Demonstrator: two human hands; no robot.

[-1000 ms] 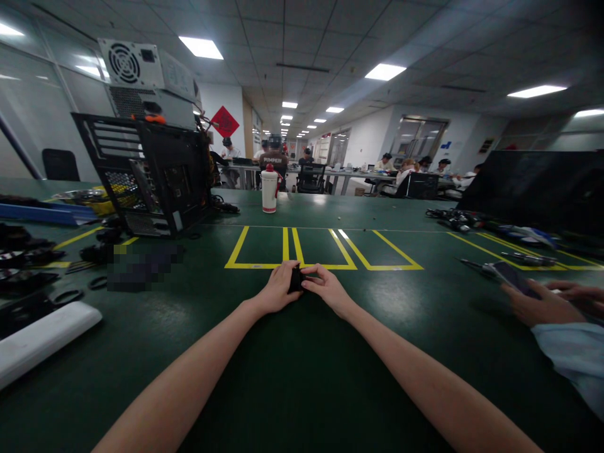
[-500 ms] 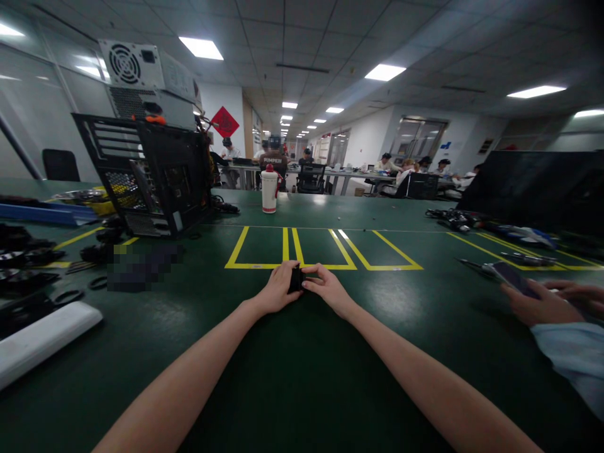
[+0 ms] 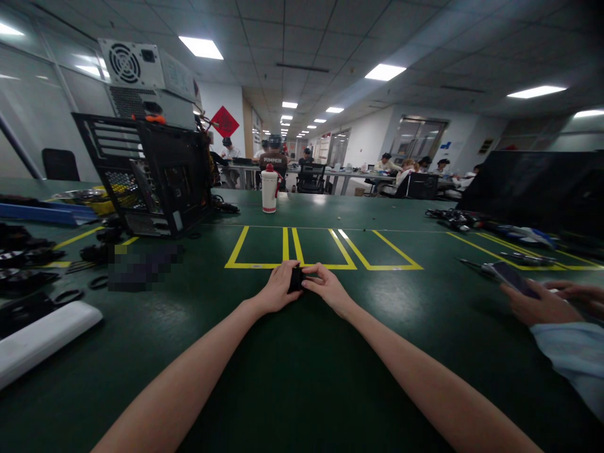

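A small black object (image 3: 296, 280) sits between my two hands at the middle of the green table (image 3: 302, 377); its exact kind is too dark to tell. My left hand (image 3: 279, 286) is closed around its left side, fingers over the far side and thumb along the near side. On the right, my right hand (image 3: 325, 284) pinches the object's right end between thumb and fingertips. Much of the object is hidden by my fingers. Just beyond my hands, yellow tape outlines (image 3: 325, 267) mark the table.
An open black computer case (image 3: 155, 176) carries a power supply (image 3: 136, 66) at the left. Further back stands a white cup (image 3: 268, 192). Black parts and a white bar (image 3: 47, 340) lie at left. At right, a co-worker's hand (image 3: 542, 305) holds a phone (image 3: 514, 280) near screwdrivers (image 3: 528, 259).
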